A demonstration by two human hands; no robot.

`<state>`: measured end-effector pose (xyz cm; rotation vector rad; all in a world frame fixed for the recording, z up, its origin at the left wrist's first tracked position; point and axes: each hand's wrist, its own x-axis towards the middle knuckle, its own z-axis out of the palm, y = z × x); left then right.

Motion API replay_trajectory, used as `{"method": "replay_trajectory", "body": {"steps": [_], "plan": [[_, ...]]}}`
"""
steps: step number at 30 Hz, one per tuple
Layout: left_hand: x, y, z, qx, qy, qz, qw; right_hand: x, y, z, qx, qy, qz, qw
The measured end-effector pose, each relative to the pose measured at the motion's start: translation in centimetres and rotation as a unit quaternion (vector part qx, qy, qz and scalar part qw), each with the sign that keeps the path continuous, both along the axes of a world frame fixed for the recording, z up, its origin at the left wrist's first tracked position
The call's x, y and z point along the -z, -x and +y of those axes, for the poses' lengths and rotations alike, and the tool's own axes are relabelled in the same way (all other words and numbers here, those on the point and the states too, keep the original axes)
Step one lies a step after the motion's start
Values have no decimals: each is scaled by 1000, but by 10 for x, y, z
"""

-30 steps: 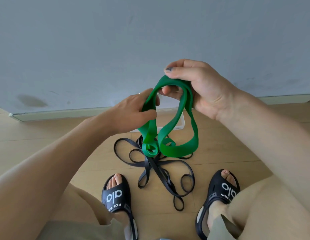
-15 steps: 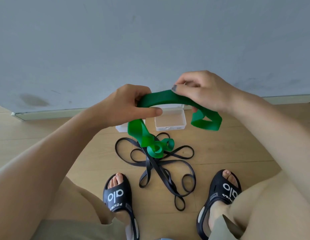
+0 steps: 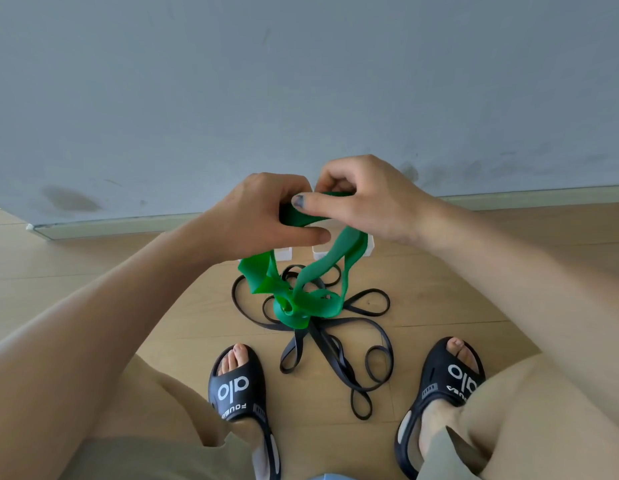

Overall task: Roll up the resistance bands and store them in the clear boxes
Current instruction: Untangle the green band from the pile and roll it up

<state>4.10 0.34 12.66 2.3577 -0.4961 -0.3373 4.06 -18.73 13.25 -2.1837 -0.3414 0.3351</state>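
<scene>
Wooden floor (image 3: pixel 93 271) below a grey wall (image 3: pixel 301 81). My left hand (image 3: pixel 263 216) and right hand (image 3: pixel 367 199) both pinch the green band (image 3: pixel 322 285). Black bands (image 3: pixel 335 344) lie underneath.

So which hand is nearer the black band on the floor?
Left, slightly. The left hand sits lower over the black band; the right hand is higher. Both hold the green band.

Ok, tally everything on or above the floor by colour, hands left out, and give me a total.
Green: 1, the green band held up in both hands.
Black: 3, the tangle of black bands, counted as one since the strands cannot be told apart, plus the left slipper and right slipper.
Clear: 2 clear boxes, mostly hidden.
Total: 6
</scene>
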Motion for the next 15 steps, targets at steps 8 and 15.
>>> {"method": "replay_trajectory", "body": {"steps": [8,15], "plan": [[10,-2,7,65,-38,59,995,-9,-3,4,27,-64,73,995],[17,-3,8,62,-32,64,995,-25,-7,-17,65,-157,91,981]]}}
